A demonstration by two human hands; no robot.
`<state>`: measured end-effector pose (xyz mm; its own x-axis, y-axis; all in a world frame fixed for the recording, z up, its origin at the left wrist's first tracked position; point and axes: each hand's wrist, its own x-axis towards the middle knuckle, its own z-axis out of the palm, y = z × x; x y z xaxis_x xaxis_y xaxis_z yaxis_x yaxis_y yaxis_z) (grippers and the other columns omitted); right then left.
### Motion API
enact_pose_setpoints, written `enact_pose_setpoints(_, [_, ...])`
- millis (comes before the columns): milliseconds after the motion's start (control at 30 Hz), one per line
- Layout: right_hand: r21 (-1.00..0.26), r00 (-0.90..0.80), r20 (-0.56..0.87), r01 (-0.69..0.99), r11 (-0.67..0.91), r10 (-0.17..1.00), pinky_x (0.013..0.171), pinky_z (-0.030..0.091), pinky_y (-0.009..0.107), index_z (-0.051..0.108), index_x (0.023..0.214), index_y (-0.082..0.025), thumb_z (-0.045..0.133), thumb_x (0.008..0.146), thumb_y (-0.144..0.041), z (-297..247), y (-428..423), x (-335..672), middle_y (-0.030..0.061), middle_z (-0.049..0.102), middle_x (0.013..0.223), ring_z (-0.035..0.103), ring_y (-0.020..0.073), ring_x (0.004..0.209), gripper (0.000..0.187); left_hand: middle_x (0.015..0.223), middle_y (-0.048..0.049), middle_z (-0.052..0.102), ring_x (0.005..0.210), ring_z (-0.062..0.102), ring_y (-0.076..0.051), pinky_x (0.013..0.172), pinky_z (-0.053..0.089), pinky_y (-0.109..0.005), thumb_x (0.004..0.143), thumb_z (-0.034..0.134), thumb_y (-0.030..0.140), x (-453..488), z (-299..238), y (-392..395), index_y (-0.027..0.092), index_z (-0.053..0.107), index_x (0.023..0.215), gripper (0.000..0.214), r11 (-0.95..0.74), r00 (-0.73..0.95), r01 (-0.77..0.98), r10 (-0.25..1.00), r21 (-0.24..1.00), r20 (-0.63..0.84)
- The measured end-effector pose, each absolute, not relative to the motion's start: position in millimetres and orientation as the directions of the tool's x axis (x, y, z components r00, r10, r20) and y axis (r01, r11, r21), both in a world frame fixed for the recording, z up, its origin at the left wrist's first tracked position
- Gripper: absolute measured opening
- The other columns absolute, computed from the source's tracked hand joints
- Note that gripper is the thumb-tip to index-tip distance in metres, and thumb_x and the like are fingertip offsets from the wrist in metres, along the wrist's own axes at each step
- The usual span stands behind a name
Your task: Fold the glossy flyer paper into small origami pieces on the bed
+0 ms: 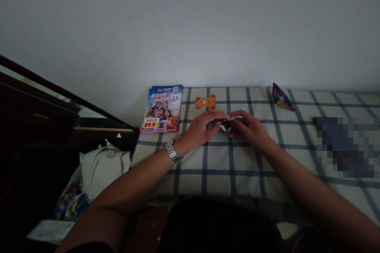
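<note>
Between the fingertips of both hands is a small piece of folded paper (227, 124), dark and white, partly hidden by the fingers. My left hand (203, 126), below a silver wristwatch (173, 151), pinches its left side. From the right, the thumb and fingers of my right hand (248, 127) close on the other side. Both hands are just above the checked cloth. Left of them lies a stack of printed flyers (162, 108), blue at the top with a yellow price label. Farther back on the right stands a folded paper shape (282, 98) in red and blue.
The checked tablecloth (190, 162) runs up to a pale wall (190, 27). An orange bear figure (205, 102) shows on the cloth behind my hands. A blurred-out dark object (344, 146) lies at right. Left of the table are a white bag (102, 166) and dark wooden furniture (32, 114).
</note>
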<state>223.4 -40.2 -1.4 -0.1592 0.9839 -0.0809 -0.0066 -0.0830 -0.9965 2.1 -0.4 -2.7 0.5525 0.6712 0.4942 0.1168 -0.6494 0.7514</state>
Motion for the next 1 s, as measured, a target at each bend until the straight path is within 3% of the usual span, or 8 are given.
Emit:
enact_pose_setpoints(200, [-0.991,-0.132,-0.125,-0.024,-0.129,0.983,0.073,0.07,0.036,0.066,0.114,-0.025,0.075,0.091,-0.049,0.4,-40.1,223.3,0.0028,0.079,0.09,0.077,0.0193,0.077,0.035,0.13,-0.0035,0.073,0.124,0.068,-0.018,0.113,0.053,-0.042,0.099,0.056,0.001,2.7,0.3,-1.5,0.028,0.073,0.125,0.041,-0.678,0.567,0.125,0.648,0.724,0.509])
enact_pose_setpoints(433, [-0.98,-0.131,-0.145,-0.115,-0.16,0.981,0.076,0.07,0.037,0.069,0.113,-0.025,0.074,0.092,-0.044,-4.4,-39.4,224.3,0.003,0.078,0.094,0.077,0.0201,0.084,0.029,0.134,-0.0053,0.071,0.125,0.067,-0.019,0.113,0.054,-0.045,0.1,0.059,0.006,2.1,-1.2,-2.1,0.028,0.074,0.125,0.036,-0.709,0.578,0.177,0.636,0.682,0.511])
enact_pose_setpoints(1000, [-0.991,-0.207,-0.066,-0.1,-0.089,0.976,0.082,0.067,0.037,0.063,0.117,-0.026,0.085,0.086,-0.043,-3.9,-39.3,224.4,0.0038,0.077,0.102,0.075,0.0203,0.091,0.041,0.134,-0.0063,0.071,0.127,0.067,-0.018,0.114,0.054,-0.044,0.103,0.059,0.013,3.1,1.7,-4.5,0.025,0.071,0.127,0.029,-0.725,0.569,0.192,0.632,0.661,0.527])
